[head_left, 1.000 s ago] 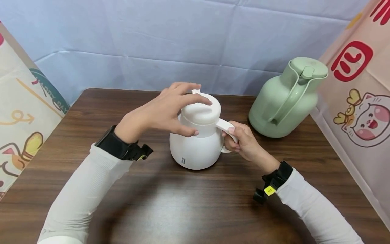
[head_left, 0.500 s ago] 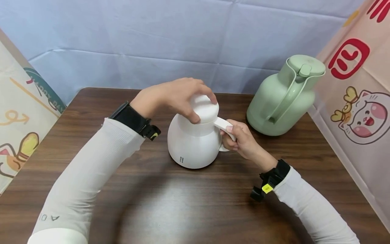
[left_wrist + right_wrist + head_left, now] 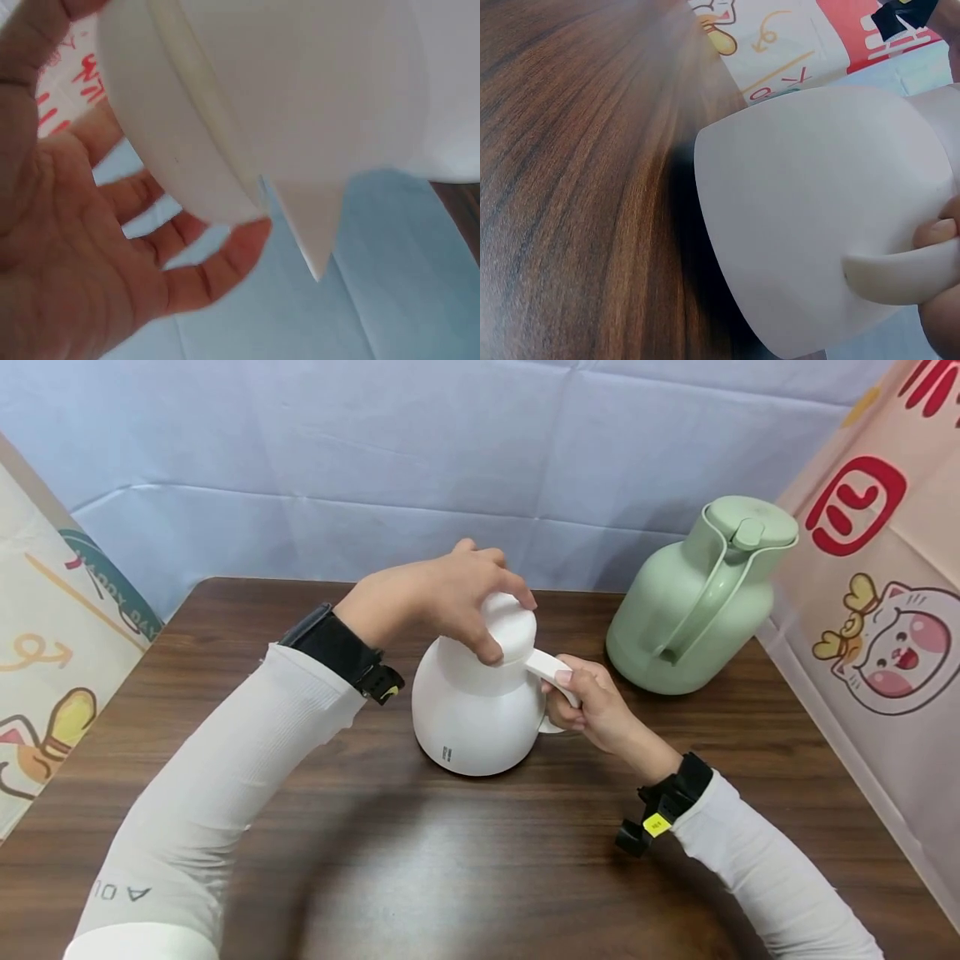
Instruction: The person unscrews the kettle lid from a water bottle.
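Note:
A white vacuum jug (image 3: 472, 722) stands upright on the table. My left hand (image 3: 459, 597) grips its round white lid (image 3: 512, 628) from above and the left, thumb at the near side, fingers on the far side. Up close in the left wrist view, those fingers curl round the lid's edge, and the pointed spout (image 3: 313, 217) juts out beside it. My right hand (image 3: 600, 706) is wrapped round the jug's handle (image 3: 553, 671). In the right wrist view only a few right fingers show, at the handle's edge. The lid's far side is partly hidden by the left hand.
A pale green vacuum jug (image 3: 682, 618) stands at the back right of the dark wooden table (image 3: 450, 860). A pale blue cloth (image 3: 300, 460) hangs along the back. Printed sheets line the left and right sides.
My left hand has come down from hovering over the lid, moved slightly right and taken hold of it. The right hand stays on the handle; the head view has shifted slightly.

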Demonstrator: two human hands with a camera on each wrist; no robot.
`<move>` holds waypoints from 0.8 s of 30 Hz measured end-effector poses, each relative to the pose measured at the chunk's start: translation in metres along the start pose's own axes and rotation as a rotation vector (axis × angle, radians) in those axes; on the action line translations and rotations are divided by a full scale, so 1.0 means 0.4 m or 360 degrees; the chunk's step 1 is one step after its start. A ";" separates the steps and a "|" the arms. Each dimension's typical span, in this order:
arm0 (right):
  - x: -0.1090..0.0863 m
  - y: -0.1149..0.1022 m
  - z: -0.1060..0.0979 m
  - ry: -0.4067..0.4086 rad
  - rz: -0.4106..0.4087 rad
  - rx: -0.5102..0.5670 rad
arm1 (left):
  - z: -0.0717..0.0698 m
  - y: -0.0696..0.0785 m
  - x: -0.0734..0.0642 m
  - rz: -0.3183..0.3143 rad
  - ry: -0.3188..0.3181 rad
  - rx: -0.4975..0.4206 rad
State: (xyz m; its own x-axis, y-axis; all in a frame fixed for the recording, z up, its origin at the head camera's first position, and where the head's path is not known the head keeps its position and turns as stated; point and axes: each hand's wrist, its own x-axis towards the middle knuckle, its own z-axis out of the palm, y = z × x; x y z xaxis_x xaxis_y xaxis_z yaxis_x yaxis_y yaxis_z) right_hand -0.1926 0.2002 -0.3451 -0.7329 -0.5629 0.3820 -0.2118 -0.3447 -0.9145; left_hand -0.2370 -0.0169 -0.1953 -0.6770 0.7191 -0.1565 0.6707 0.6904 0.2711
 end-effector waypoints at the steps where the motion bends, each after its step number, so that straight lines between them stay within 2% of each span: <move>1: 0.000 0.000 0.000 0.0001 -0.0002 -0.0004 | 0.004 0.006 0.000 -0.0038 0.0012 0.0024; 9: 0.003 0.000 0.000 -0.0023 -0.0034 -0.0002 | 0.032 0.048 0.008 -0.0175 0.0172 0.0287; 16: 0.003 0.000 -0.002 -0.0013 -0.0031 -0.0001 | 0.037 0.058 0.006 -0.0295 0.0243 0.0232; 24: 0.003 0.002 -0.003 -0.0016 -0.0027 -0.0008 | 0.036 0.058 0.006 -0.0295 0.0235 0.0212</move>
State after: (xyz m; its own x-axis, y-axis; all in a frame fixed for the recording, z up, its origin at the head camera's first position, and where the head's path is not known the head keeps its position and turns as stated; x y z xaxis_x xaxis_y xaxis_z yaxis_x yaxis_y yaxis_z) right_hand -0.1942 0.2002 -0.3455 -0.7228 -0.5644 0.3987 -0.2275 -0.3505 -0.9085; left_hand -0.2187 0.0018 -0.2032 -0.8221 0.5673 -0.0491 0.5588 0.8203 0.1218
